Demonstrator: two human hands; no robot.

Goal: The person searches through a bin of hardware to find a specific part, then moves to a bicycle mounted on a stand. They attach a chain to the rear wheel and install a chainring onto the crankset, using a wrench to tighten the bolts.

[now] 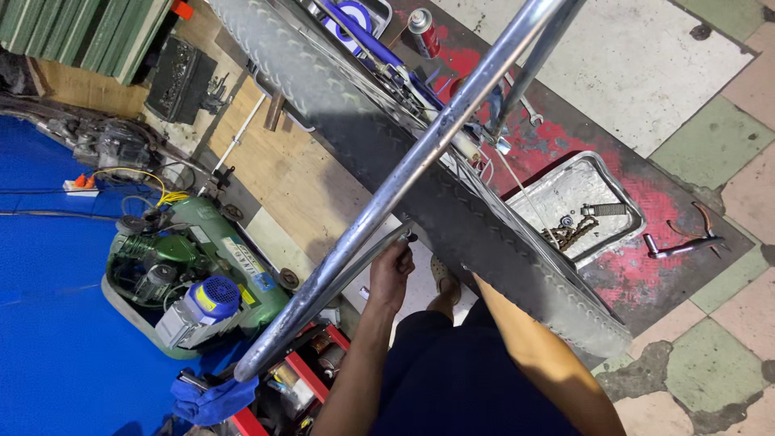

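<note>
Fingers (401, 257) of the left hand (391, 274) are curled tight around the end of a thin metal rod (363, 260), which runs just under a thick shiny tube (404, 178). Right hand: not visible; the forearm (525, 339) passes behind the tyre (420, 173), so I cannot tell how its fingers stand.

Count, near the hands: one bicycle wheel with one dark treaded tyre, crossing the view from upper left to lower right; two shiny tubes, the thick one crossing over the tyre and a second one (537, 56) branching off at the top.

Count, around: one metal tray (622, 190) on the floor right of the wheel, holding one chain (570, 234) and a few small parts; one pair of pliers (704, 230) and one short tool lying beside the tray on a red-stained mat (646, 266); one spray can (423, 31) at top; one green compressor (194, 274) at left; one blue cloth (211, 400) at bottom left.

Obstruction: the tyre and thick tube cover the middle of the view and hide the hub area.
</note>
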